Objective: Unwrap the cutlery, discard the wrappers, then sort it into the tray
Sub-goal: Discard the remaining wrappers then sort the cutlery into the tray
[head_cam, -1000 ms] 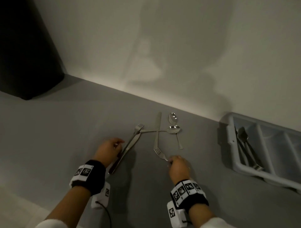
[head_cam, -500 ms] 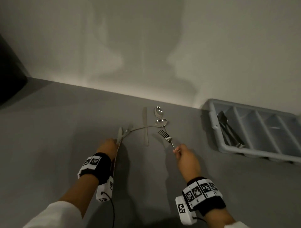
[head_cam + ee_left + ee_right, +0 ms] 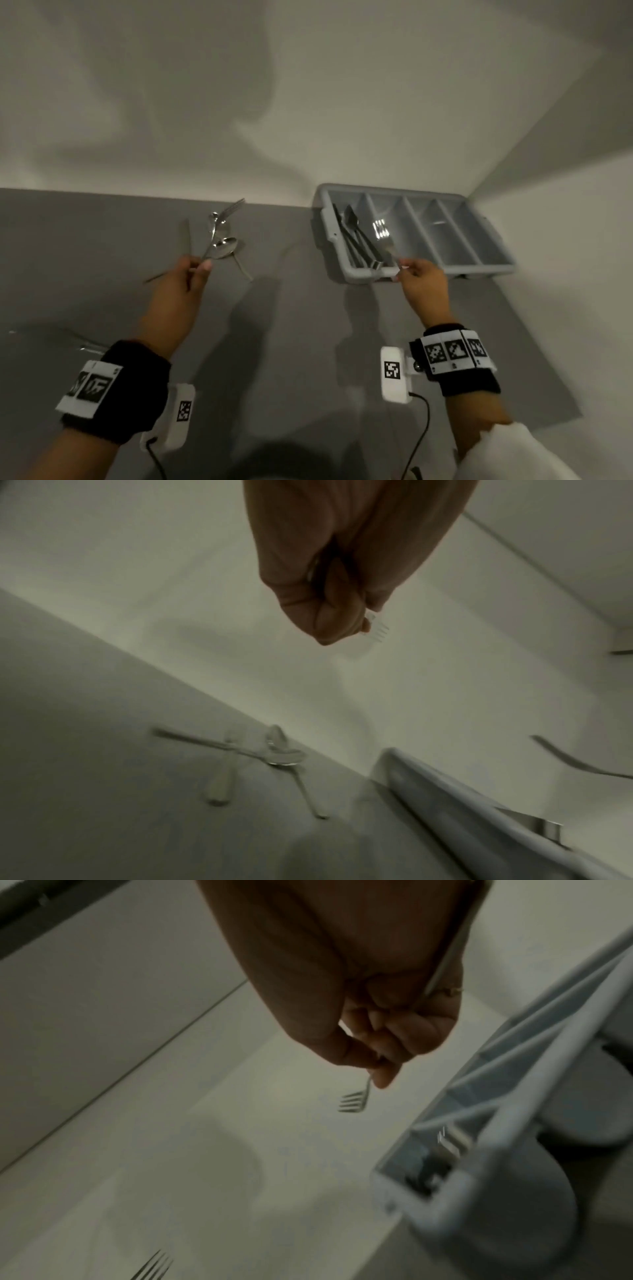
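My left hand grips a fork by the middle of its handle, tines up and away, above the grey table; its tines show past the knuckles in the left wrist view. My right hand pinches a second fork by the handle, tines forward, over the near end of the grey divided tray. The tray's leftmost compartment holds several dark pieces of cutlery. A knife and two spoons lie on the table beyond my left hand.
The tray stands against the white wall in the right corner. A blurred shiny streak lies on the table at the far left; I cannot tell what it is. The grey tabletop runs between my hands.
My right hand has carried its fork from the middle of the table rightward to over the tray. My left hand has lifted a fork off the table. The head view has swung right.
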Demonstrator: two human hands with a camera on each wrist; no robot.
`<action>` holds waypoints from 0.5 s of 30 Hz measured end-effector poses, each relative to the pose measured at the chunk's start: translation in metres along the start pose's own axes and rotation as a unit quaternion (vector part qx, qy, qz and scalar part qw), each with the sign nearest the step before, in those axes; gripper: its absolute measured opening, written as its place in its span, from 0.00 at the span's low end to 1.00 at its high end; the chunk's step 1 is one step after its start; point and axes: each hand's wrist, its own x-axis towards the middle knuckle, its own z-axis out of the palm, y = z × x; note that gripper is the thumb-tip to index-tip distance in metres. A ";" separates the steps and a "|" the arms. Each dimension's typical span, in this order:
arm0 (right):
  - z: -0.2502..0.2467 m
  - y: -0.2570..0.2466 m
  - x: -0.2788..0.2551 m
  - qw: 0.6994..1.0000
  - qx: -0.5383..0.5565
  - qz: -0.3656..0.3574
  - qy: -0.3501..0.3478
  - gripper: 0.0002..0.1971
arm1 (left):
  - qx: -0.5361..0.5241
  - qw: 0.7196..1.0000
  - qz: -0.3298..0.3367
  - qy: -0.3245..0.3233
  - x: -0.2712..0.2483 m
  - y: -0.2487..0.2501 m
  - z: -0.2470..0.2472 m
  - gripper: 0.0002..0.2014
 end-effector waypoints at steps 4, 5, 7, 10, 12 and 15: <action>-0.029 0.015 0.064 1.000 0.021 0.005 -0.010 0.15 | -0.047 0.998 0.049 -0.010 -0.009 0.031 0.049 0.07; -0.032 0.018 0.080 1.000 0.016 0.006 -0.014 0.15 | -0.056 0.997 0.053 -0.012 -0.011 0.036 0.062 0.07; -0.034 0.024 0.111 1.000 -0.012 -0.003 -0.026 0.14 | -0.076 0.995 0.053 -0.026 -0.016 0.047 0.085 0.08; -0.026 0.034 0.150 0.995 -0.053 -0.004 -0.082 0.15 | -0.084 0.994 0.056 -0.047 -0.027 0.062 0.115 0.07; -0.015 0.042 0.168 0.983 -0.113 -0.003 -0.145 0.17 | -0.071 0.995 0.048 -0.050 -0.033 0.066 0.133 0.07; 0.003 0.054 0.187 0.957 -0.166 -0.004 -0.237 0.21 | -0.031 0.998 0.030 -0.050 -0.041 0.073 0.155 0.06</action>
